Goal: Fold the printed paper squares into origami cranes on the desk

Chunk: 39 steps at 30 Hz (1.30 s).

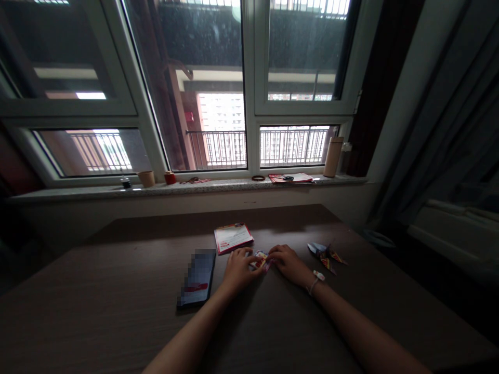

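I have a small colorful paper (260, 261) in the middle of the table (128, 280). My left hand (238, 267) holds it at nine o'clock, finger and thumb on it. My right hand (289, 264) touches it at three o'clock, but I can't tell if those fingers pinch. A paper stack (233, 236) lies near at ten, the phone (198, 283) at eight, folded papers (324, 253) farther off at three.
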Each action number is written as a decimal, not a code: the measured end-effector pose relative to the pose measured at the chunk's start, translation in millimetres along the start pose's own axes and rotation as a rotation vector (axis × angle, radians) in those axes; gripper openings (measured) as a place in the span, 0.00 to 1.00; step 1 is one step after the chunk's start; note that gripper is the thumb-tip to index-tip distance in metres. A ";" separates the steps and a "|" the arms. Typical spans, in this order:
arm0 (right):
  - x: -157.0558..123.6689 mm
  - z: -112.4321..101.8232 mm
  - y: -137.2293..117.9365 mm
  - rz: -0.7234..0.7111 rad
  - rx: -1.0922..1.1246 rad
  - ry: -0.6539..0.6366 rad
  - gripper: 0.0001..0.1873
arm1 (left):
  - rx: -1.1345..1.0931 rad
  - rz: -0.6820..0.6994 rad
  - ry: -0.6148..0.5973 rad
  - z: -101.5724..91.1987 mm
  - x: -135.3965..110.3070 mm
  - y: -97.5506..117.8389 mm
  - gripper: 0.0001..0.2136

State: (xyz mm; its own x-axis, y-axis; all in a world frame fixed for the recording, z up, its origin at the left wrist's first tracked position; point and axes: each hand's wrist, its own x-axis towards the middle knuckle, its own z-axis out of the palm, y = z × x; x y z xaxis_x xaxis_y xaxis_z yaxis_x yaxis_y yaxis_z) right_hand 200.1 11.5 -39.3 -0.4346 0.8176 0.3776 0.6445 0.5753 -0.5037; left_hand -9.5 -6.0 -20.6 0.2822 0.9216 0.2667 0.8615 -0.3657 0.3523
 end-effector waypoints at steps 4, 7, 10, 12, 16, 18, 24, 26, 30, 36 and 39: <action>-0.5 -0.6 -1.0 0.001 0.019 0.009 0.14 | 0.004 0.005 -0.001 2.1 0.5 -1.9 0.18; -0.1 -0.6 -1.2 -0.002 0.022 0.011 0.11 | 0.008 0.003 -0.008 3.6 0.9 -2.8 0.18; 0.2 -0.6 -1.9 -0.005 0.027 0.016 0.09 | 0.002 -0.013 -0.010 4.3 1.6 -1.8 0.14; 0.0 -0.5 -2.3 -0.011 0.035 0.023 0.08 | 0.001 -0.029 -0.012 4.7 1.9 -0.7 0.13; -0.6 0.0 -2.0 -0.021 0.061 0.027 0.06 | 0.031 -0.033 -0.007 4.2 0.9 2.1 0.13; -0.5 0.1 -1.4 -0.017 0.068 0.022 0.06 | 0.056 -0.050 -0.008 2.4 -0.2 4.3 0.14; 0.4 -0.8 -1.8 -0.002 0.072 0.015 0.06 | 0.143 -0.122 -0.069 -2.1 -1.1 8.6 0.19; 0.4 -1.0 -2.5 0.003 0.074 0.015 0.06 | 0.156 -0.111 -0.074 -0.6 -0.2 6.9 0.20; 0.3 -0.9 -2.8 0.014 0.069 0.010 0.06 | 0.163 -0.107 -0.089 2.1 3.3 1.3 0.23; 0.7 0.5 -0.7 0.015 0.074 0.015 0.05 | 0.176 -0.121 -0.127 -2.1 8.1 -2.3 0.26; 0.6 1.3 0.2 0.008 0.073 0.023 0.04 | 0.180 -0.123 -0.127 -3.4 8.7 -2.2 0.27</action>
State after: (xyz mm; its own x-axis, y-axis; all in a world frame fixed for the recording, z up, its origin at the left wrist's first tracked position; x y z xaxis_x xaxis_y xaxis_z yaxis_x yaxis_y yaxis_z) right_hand 199.1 12.2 -40.2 -0.4144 0.8221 0.3905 0.5998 0.5694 -0.5621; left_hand -10.4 2.5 -16.0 0.2113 0.9708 0.1131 0.9508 -0.2310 0.2063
